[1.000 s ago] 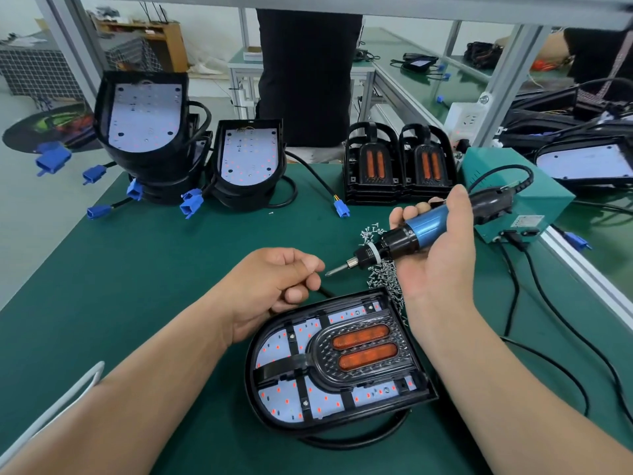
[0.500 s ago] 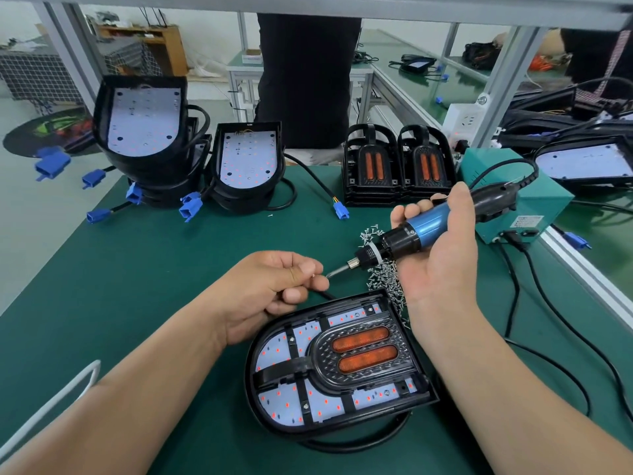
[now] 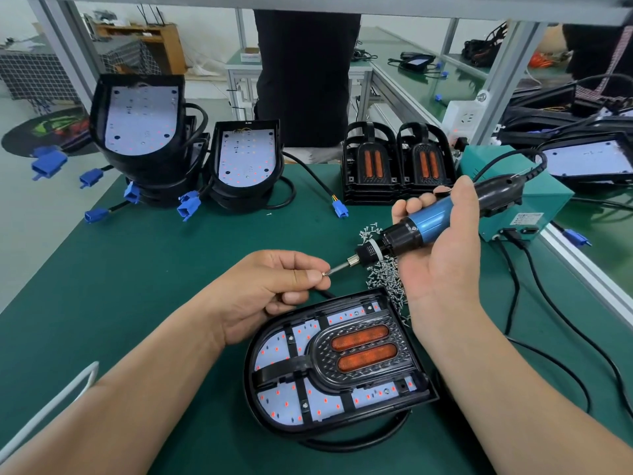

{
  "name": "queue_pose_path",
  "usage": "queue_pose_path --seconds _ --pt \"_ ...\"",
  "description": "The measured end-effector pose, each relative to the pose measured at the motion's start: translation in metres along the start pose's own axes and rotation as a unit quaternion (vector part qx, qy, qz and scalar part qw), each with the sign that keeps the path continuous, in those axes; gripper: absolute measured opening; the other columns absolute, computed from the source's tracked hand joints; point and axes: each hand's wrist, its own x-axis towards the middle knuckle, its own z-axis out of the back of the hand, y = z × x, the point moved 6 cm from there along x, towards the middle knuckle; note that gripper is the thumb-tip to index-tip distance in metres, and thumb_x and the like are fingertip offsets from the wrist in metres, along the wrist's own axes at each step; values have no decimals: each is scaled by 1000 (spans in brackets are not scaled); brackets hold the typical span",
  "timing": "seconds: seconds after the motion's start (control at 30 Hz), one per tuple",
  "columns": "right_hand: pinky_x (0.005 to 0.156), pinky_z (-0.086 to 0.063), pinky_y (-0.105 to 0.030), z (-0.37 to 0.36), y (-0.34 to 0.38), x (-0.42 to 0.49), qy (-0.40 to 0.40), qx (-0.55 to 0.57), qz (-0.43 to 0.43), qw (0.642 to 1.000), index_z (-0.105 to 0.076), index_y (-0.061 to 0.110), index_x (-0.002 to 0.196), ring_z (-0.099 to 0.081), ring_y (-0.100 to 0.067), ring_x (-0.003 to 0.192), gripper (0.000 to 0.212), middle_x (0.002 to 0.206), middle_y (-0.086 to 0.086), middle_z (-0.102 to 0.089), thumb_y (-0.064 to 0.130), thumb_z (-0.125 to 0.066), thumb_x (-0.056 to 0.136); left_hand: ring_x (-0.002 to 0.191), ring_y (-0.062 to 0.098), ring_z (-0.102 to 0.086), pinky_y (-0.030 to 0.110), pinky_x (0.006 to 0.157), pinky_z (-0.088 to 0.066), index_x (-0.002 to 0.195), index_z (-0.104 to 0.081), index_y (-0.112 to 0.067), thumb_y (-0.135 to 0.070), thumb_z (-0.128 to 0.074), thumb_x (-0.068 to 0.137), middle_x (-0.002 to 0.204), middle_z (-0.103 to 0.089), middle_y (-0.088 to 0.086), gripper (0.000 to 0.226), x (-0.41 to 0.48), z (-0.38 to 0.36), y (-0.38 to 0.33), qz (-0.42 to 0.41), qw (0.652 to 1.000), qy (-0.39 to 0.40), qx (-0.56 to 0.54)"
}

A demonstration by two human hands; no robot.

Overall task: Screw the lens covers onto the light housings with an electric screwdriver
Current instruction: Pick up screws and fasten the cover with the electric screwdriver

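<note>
Screw [image 3: 324, 273] pinched in left hand [image 3: 274, 293] grip, touched to the tip of the electric screwdriver [image 3: 428, 222] clasped in right hand [image 3: 442, 265] grip, lens cover [image 3: 356, 358] seated on light housing [image 3: 249, 371], green tabletop [image 3: 154, 269] beneath.

Both forearms bare, coming in from near edge of bench [image 3: 137, 269], angled toward each other. Left hand [image 3: 274, 286] knuckles up, fingers curled, thumb and forefinger pinching tiny screw [image 3: 324, 273] – other fingers tucked under. Right hand [image 3: 442, 255] palm up-ish, wrapped round electric screwdriver [image 3: 428, 222], thumb over top, fingertips [image 3: 411, 204] peeking out far side. Hands close, not touching.
</note>
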Motion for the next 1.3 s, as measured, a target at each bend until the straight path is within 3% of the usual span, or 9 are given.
queue_pose_path --seconds 0.53,0.7,0.97,1.07,1.3 --pt "83 -60 -39 -4 2 -2 39 -26 22 999 -60 12 101 -63 -19 69 26 81 -3 -60 34 -74 100 48 4 -41 12 37 -26 102 -76 -4 2 -72 90 99 -78 15 14 0 0 1 3 1000 -16 23" --pt "85 -60 -39 -5 2 -3 42 -47 31 998 -57 11 115 -63 -18 71 34 82 -1 -60 37 -73 100 49 5 -40 13 38 -26 95 -79 -9 1 -76 87 100 -78 17 14 0 1 1 0 999 -26 34" --pt "86 -60 -40 -8 5 -7 35 -83 52 995 -56 11 111 -61 -19 74 37 83 -3 -59 41 -73 100 47 3 -41 12 39 -28 103 -75 -6 2 -76 88 82 -78 7 17 -1 2 0 -13 998 -48 48" --pt "86 -60 -41 -8 4 -7 39 -88 47 994 -55 10 119 -61 -19 75 37 85 -3 -59 38 -72 102 48 4 -42 12 40 -28 105 -75 -8 1 -77 89 92 -79 10 19 -1 3 0 -11 997 -46 54" --pt "83 -60 -41 -3 0 -4 31 -73 24 997 -57 9 111 -63 -19 74 31 85 -5 -61 34 -74 101 49 4 -42 12 41 -28 104 -76 -9 2 -76 89 98 -78 15 19 -1 3 2 -6 998 -34 54"
